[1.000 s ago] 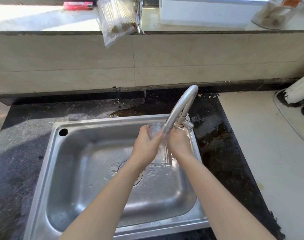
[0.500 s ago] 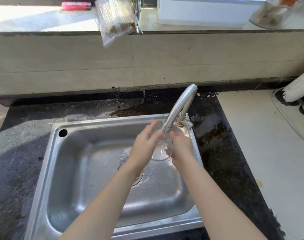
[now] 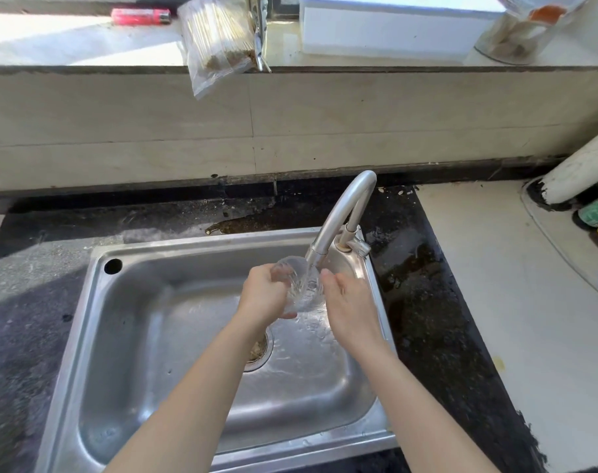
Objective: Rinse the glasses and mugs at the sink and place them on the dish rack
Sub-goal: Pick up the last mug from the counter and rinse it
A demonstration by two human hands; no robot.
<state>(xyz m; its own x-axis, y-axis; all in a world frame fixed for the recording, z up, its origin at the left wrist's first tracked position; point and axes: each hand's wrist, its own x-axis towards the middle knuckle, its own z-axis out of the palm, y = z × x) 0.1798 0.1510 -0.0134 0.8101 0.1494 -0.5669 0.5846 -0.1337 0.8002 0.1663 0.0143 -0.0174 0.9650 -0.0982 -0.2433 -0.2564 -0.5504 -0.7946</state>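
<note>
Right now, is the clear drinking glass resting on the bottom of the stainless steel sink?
No, the left hand holds the glass up under the running metal faucet, above the sink floor.

sink (image 3: 127, 387): brushed steel, satin | tap (image 3: 345, 213): matt metal | glass (image 3: 302, 285): clear, ribbed | worktop (image 3: 437, 336): dark speckled stone, wet gloss | bag (image 3: 215, 46): clear plastic

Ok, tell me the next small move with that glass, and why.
Probably tip the glass to empty it into the sink: the left hand grips it under the faucet, water is running over it, and the right hand sits open beside it.
</note>
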